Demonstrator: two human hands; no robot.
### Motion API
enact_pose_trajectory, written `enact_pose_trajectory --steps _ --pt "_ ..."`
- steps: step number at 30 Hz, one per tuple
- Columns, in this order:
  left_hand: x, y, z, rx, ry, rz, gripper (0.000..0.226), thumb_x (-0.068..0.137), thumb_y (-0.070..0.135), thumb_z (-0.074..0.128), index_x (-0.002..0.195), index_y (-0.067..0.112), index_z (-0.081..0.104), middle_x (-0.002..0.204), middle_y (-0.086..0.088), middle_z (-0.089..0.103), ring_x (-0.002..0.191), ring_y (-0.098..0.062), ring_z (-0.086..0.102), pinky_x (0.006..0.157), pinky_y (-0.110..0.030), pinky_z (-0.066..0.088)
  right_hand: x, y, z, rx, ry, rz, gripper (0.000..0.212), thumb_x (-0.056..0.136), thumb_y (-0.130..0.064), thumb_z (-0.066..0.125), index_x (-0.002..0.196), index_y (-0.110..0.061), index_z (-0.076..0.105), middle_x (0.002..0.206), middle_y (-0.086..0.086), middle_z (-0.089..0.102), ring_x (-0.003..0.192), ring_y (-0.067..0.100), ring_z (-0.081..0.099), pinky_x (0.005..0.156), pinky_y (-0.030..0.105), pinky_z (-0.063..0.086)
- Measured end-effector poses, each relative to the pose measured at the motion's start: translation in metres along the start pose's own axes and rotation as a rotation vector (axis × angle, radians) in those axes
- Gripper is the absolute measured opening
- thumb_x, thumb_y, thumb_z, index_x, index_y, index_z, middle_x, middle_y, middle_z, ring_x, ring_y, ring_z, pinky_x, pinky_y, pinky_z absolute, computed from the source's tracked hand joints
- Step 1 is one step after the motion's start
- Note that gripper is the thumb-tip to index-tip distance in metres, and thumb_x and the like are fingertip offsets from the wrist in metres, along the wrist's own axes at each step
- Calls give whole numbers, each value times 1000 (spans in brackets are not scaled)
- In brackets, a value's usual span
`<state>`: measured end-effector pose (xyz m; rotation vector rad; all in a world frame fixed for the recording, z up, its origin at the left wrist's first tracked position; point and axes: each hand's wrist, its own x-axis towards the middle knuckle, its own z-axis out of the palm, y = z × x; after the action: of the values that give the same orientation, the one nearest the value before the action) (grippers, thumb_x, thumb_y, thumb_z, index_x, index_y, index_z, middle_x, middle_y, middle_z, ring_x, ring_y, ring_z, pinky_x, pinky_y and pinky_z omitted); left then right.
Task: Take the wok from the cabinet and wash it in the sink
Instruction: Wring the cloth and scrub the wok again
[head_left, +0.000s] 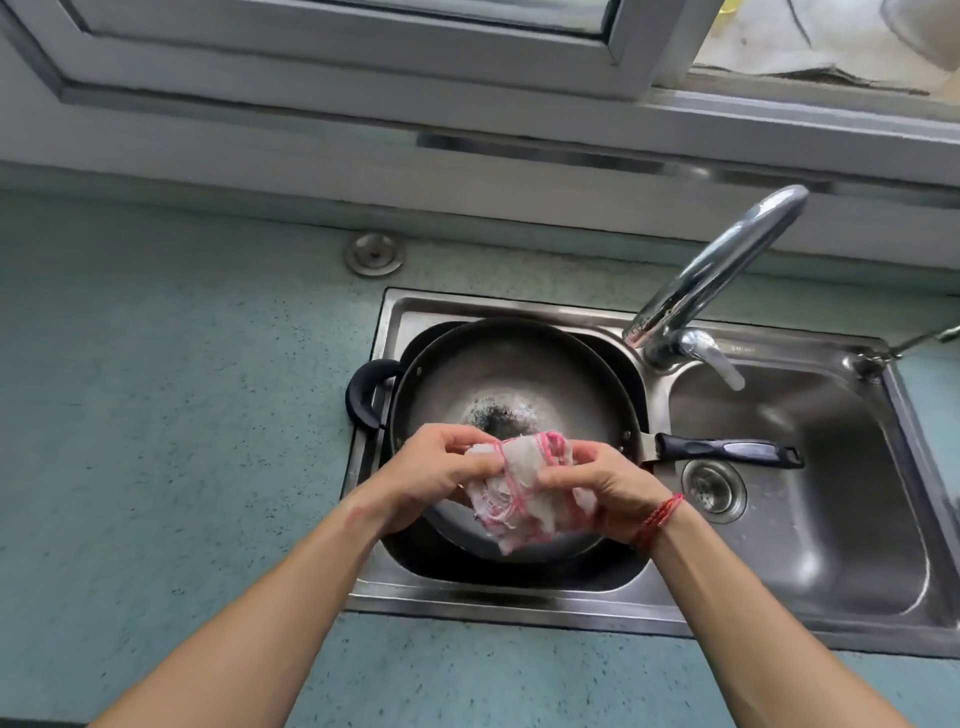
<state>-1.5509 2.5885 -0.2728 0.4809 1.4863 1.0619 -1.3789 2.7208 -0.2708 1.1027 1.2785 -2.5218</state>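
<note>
Head view, left hand (436, 470) and right hand (597, 486) gripping cloth (519, 488), above wok (514, 374) in sink (800, 519)

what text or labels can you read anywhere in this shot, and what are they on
No text can be read here.
Sink: a faint stamped mark on the rim behind the faucet, too blurred to read.
Wok, cloth and countertop: no lettering visible.
</note>
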Motion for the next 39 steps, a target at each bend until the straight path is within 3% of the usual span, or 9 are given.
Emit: enact_pose_trajectory --steps 4,10,13,16,20,27,33,36,39 --pt "14 -4 3 -17 9 -62 17 89 5 70 106 3 70 85 -11 70 71 -17 69 58 -30 56 20 4 -3 -100 155 -35 21 69 8 75 89 1 74 90 22 70 80 29 67 81 42 56" --pt "42 -15 7 -80 187 -102 26 88 8 72 110 15 61 105 -18 70 73 -16 72 65 -30 58 52 15 -18 -328 504 -108 22 81 13 65 90 -7 66 84 10 70 74 20 66 71 35 57" --pt "49 -16 5 62 262 -90 30 82 21 73 110 21 63 106 -9 70 90 -23 73 87 -44 59 70 18 -18 -563 612 -137 21 79 0 71 83 -20 65 79 1 70 73 17 67 72 32 56" --pt "47 -10 -4 291 301 -43 35 80 29 70 112 17 62 107 0 66 100 -15 63 96 -31 49 84 19 -13 -722 611 -110 19 76 -13 73 87 -28 65 84 -2 70 82 23 67 76 36 56" --pt "39 5 -25 477 444 64 10 89 22 67 98 21 62 92 5 67 76 -1 58 65 -7 38 91 17 -7 -991 612 -116 33 82 -15 69 114 -18 64 104 5 67 97 25 62 78 29 43" --pt "21 19 -73 581 762 250 8 96 20 61 100 15 66 83 3 63 71 -8 57 58 -10 41 85 18 -7 -1251 680 -135 54 83 -25 62 136 -22 47 125 11 46 111 34 51 90 40 47" --pt "36 -1 -105 746 817 86 39 101 40 48 120 8 58 109 -9 61 98 -22 54 82 -32 37 85 30 -8 -1516 762 -315 45 79 -29 66 122 -23 57 134 17 42 117 36 42 87 48 44" --pt "43 -8 -105 784 772 37 38 101 46 40 96 12 57 86 -8 67 87 -30 58 70 -35 37 88 37 -5 -1570 661 -399 35 81 -34 65 114 -24 60 117 10 47 102 32 48 74 43 49" --pt "47 -6 -102 837 778 25 45 100 52 38 87 12 55 74 -9 65 67 -24 54 60 -35 37 93 46 -8 -1639 584 -328 37 87 -39 59 123 -28 55 123 9 44 103 32 46 74 43 48"
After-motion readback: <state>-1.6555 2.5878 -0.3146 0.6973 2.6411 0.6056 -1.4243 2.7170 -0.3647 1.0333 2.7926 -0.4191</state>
